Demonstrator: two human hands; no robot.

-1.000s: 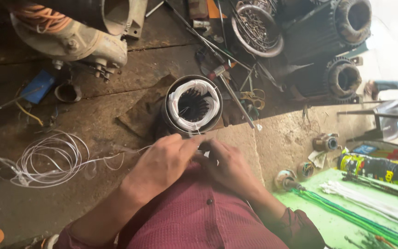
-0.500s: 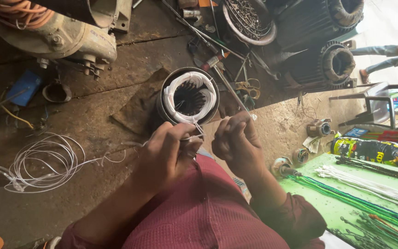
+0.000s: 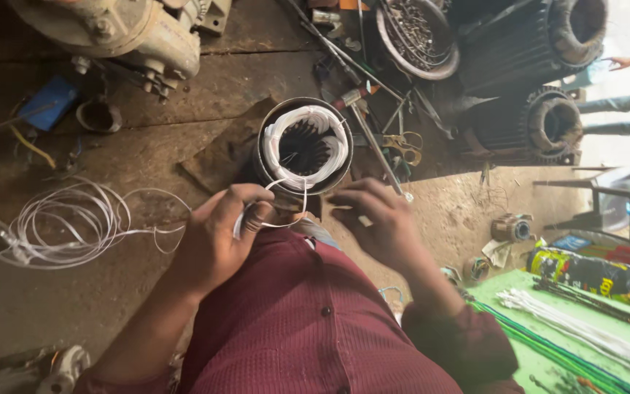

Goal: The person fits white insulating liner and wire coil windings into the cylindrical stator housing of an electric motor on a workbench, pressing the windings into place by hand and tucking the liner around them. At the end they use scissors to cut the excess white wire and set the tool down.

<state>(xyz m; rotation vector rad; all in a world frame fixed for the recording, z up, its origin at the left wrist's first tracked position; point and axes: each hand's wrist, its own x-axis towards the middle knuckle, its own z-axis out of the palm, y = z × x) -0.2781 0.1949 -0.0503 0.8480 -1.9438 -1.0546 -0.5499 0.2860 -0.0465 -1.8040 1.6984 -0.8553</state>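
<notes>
While the round black motor stator wound in white tape [image 3: 305,146] sits heavy on the floor before my knees, I work its thin white cord [image 3: 271,208].
My left hand [image 3: 216,237] pinches that limp, slippery cord near the rim; my right hand [image 3: 380,222] hovers loose, fingers spread, holding nothing.

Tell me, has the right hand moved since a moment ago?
Yes. The right hand has opened and pulled away from the left hand, sitting just below the stator.

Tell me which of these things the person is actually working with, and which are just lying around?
In use:
left hand pinching the white cord
right hand, open beside it
round stator wrapped in white

Lying about:
coil of white cord
scissors
black finned motor housings
blue tool
</notes>
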